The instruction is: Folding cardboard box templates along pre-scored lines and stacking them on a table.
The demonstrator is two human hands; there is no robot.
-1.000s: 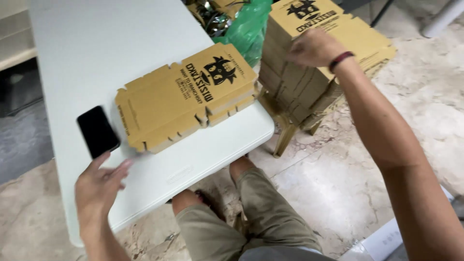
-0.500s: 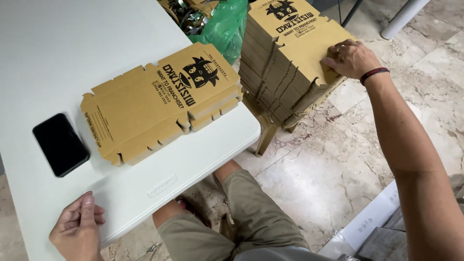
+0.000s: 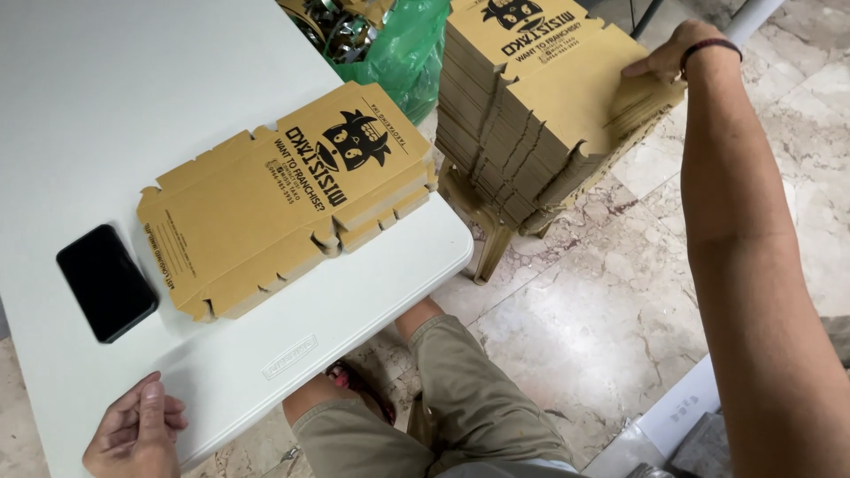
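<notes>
white table point(image 3: 106, 88) fills my left side, with a few flat cardboard boxes point(image 3: 283, 199) lying near its corner and a black phone point(image 3: 106, 281) just beside them. the tall stack point(image 3: 531, 97) of flats sits on a small stool point(image 3: 485, 232) off the table's edge. my right hand point(image 3: 675, 55) rests on the stack's far corner, fingers pinching at the top sheets; whether it holds one i cannot tell. my left hand point(image 3: 137, 434) lies loosely curled on the table edge, holding nothing. i judge a one-sided pull could fan the stack off the stool, or lift several sheets together.
</notes>
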